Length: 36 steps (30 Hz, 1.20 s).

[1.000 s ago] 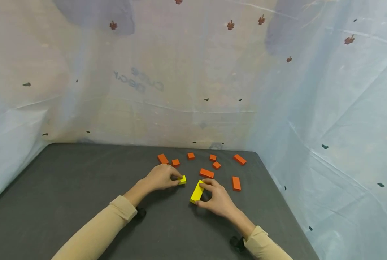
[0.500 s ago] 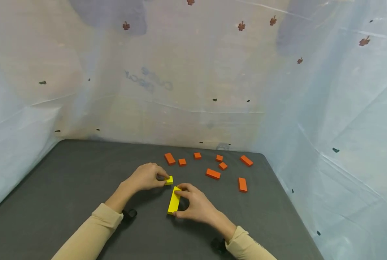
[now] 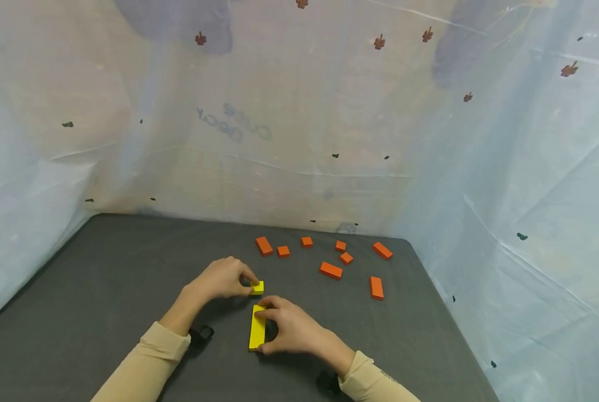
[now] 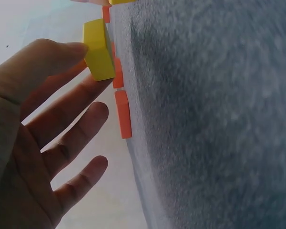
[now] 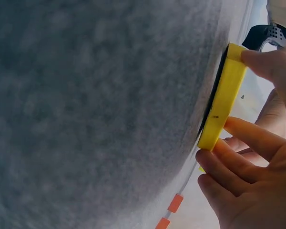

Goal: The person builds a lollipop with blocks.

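Observation:
My left hand (image 3: 225,279) pinches a small yellow block (image 3: 257,288) between thumb and fingers; in the left wrist view this yellow block (image 4: 98,50) sits between thumb tip and index finger, the other fingers spread. Just in front and to the right, my right hand (image 3: 295,329) grips a long yellow block (image 3: 257,329) by its two ends. In the right wrist view the long block (image 5: 223,98) lies between the thumb at one end and the fingertips at the other, close over the dark table. The two yellow blocks are apart, the small one beyond the long one.
Several orange blocks lie scattered toward the back of the dark grey table (image 3: 138,268), among them a long one (image 3: 331,271), another long one (image 3: 376,288) and a small one (image 3: 283,252). Translucent plastic sheeting (image 3: 279,123) hangs behind and along the right side.
Both hands have moved left and toward the near side with their yellow blocks. The long block has turned to point more straight away from me. The orange blocks stay put while the head view shifts.

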Available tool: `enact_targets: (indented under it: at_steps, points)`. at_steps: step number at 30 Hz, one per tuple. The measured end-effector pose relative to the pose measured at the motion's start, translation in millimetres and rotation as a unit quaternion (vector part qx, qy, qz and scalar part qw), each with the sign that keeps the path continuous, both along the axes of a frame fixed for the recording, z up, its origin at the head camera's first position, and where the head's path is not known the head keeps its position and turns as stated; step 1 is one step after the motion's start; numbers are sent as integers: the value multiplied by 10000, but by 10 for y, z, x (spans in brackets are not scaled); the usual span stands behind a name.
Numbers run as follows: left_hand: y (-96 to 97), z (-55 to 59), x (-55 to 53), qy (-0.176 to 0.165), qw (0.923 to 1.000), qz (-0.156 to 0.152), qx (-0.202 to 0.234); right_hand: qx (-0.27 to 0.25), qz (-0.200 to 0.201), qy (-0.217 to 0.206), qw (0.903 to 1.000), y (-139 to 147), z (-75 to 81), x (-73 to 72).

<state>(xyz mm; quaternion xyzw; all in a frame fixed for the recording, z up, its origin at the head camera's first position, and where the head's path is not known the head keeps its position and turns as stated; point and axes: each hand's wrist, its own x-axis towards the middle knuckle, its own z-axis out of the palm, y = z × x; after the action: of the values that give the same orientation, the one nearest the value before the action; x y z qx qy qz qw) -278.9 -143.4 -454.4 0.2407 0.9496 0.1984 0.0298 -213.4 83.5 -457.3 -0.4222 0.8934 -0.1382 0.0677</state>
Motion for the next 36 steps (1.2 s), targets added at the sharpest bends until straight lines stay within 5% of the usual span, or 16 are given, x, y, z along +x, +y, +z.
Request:
enact_targets:
  at_steps: [11, 36]
  points:
    - [106, -42, 23, -185, 9998, -86, -9, -108, -166, 616, 9979, 39, 16, 130]
    - [174, -32, 40, -510, 9986, 35, 97, 94, -527, 579, 9969, 34, 50, 140]
